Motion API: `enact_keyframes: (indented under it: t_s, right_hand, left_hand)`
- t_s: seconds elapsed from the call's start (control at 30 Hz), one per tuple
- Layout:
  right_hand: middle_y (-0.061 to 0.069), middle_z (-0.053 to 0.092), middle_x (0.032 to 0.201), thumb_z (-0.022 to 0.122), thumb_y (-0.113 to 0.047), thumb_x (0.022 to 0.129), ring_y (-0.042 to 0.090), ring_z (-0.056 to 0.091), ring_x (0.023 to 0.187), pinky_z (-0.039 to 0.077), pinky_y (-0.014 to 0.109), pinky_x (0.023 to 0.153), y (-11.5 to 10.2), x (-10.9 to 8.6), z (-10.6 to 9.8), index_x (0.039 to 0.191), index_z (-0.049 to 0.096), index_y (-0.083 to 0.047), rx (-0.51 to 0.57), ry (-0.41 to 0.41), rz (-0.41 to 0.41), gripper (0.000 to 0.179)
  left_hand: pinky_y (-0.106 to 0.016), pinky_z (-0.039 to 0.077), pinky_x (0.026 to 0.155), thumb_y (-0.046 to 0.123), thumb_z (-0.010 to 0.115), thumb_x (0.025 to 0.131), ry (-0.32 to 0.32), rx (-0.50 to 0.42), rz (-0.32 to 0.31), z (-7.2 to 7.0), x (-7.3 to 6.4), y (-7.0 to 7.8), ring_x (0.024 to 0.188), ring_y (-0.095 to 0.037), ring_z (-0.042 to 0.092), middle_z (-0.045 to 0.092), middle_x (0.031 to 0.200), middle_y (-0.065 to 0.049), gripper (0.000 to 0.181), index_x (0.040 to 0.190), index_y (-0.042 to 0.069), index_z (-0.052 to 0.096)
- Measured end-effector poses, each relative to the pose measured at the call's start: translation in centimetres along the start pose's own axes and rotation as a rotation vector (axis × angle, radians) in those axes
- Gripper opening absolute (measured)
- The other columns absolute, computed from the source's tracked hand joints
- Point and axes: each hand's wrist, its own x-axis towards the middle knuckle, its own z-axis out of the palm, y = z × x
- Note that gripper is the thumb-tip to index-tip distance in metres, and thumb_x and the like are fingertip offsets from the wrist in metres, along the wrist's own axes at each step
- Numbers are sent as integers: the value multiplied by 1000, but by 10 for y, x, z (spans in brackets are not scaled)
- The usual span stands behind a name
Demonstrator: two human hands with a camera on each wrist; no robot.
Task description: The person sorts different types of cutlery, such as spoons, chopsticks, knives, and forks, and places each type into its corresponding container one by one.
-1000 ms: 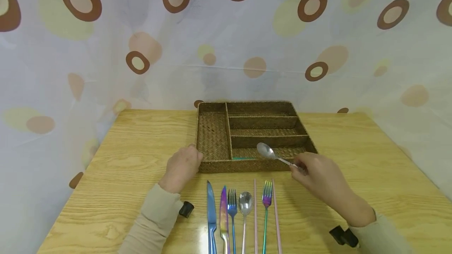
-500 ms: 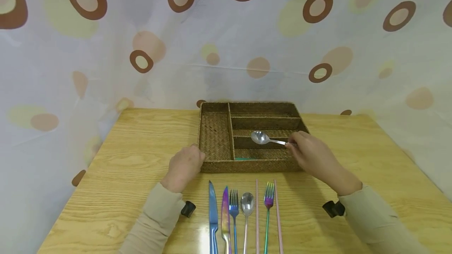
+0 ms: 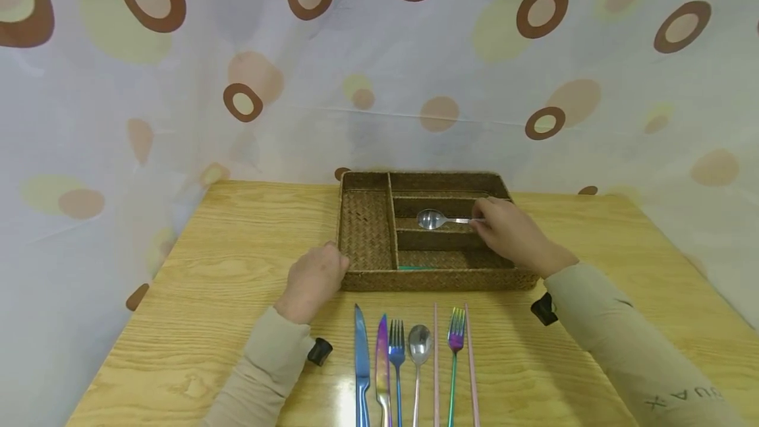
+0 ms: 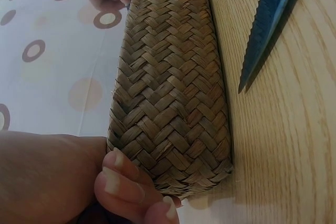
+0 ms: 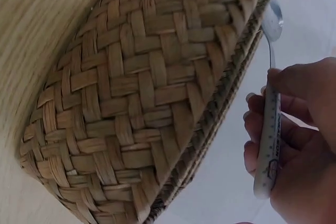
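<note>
A woven wicker cutlery tray (image 3: 439, 280) with several compartments stands on the wooden table. My left hand (image 3: 314, 280) grips its front left corner; in the left wrist view its curled fingers (image 4: 123, 182) press around the woven corner. Above the tray's middle right compartment my right hand (image 3: 512, 232) pinches a spoon (image 3: 431, 219) by its handle, bowl pointing left. The right wrist view shows a pale, printed spoon handle (image 5: 268, 140) between thumb and fingers, raised over the rim. Something teal (image 3: 416, 268) lies in the front right compartment, mostly hidden by the front wall.
In front of the tray lie a blue knife (image 3: 362, 354), a purple-gold knife (image 3: 382, 354), a blue fork (image 3: 397, 344), another spoon (image 3: 420, 344), a rainbow fork (image 3: 456, 335) and two pink chopsticks (image 3: 437, 361). A patterned curtain (image 3: 379, 71) hangs behind the table.
My right hand has carried the spoon away from me and slightly left, from the front wall to over the middle compartment. The left hand stays at the tray corner.
</note>
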Motion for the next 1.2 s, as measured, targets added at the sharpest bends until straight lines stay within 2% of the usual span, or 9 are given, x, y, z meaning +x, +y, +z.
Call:
enact_keyframes:
  t_s: [0.17,0.43,0.57,0.67,0.77,0.83,0.9,1.03,1.2]
  right_hand:
    - [11,68,93,61,-11,98,26,66,85,55,47,77,11,13,7,101,61,-3,86,-99,60,9]
    - [10,66,95,56,-13,97,20,59,78,50,42,73,23,24,17,101,62,-5,185,-215,140,11]
    - [9,65,93,48,-15,100,17,52,70,44,39,72,26,27,20,107,64,-3,209,-277,144,21]
    - [12,63,93,40,-16,103,20,49,69,41,41,73,26,28,21,118,62,2,232,-346,156,32]
    - [24,64,116,34,-20,106,36,62,93,48,49,87,26,28,22,134,54,6,247,-415,180,43]
    - [29,57,133,32,-26,107,45,57,117,44,57,101,26,28,23,139,49,7,250,-452,194,49]
    - [28,49,144,30,-33,108,48,45,133,37,61,109,26,28,25,142,47,6,243,-469,199,54]
    - [27,48,145,28,-46,107,47,44,135,34,61,111,24,31,27,142,49,2,220,-487,216,63]
    - [31,47,144,27,-52,106,49,46,131,37,62,108,19,31,28,139,51,4,197,-485,241,69]
  left_hand:
    - [-23,31,38,6,51,101,-12,53,33,1,0,1,51,-11,31,40,65,-2,36,65,8,50]
    - [-23,30,37,10,49,101,35,-40,-3,3,1,2,49,-11,30,32,58,1,36,66,8,47]
    - [-24,30,37,12,48,101,42,-56,-14,4,2,2,48,-11,30,32,57,2,37,65,10,45]
    - [-25,32,37,11,49,101,43,-41,-6,3,1,2,48,-12,31,33,56,1,36,65,9,45]
    - [-25,34,37,11,49,101,50,-35,-2,3,1,2,48,-12,32,34,57,1,35,67,8,47]
    - [-24,33,37,11,49,101,59,-34,1,3,1,1,48,-12,33,34,57,1,34,67,8,47]
    - [-24,32,37,11,49,101,65,-41,-2,3,1,1,48,-11,32,33,56,2,35,66,8,47]
    - [-23,30,36,11,48,102,60,-45,-8,2,1,-1,48,-11,30,31,56,2,37,64,10,44]
    - [-23,30,37,11,48,101,50,-63,-25,2,1,-2,48,-11,30,32,56,2,38,63,11,43]
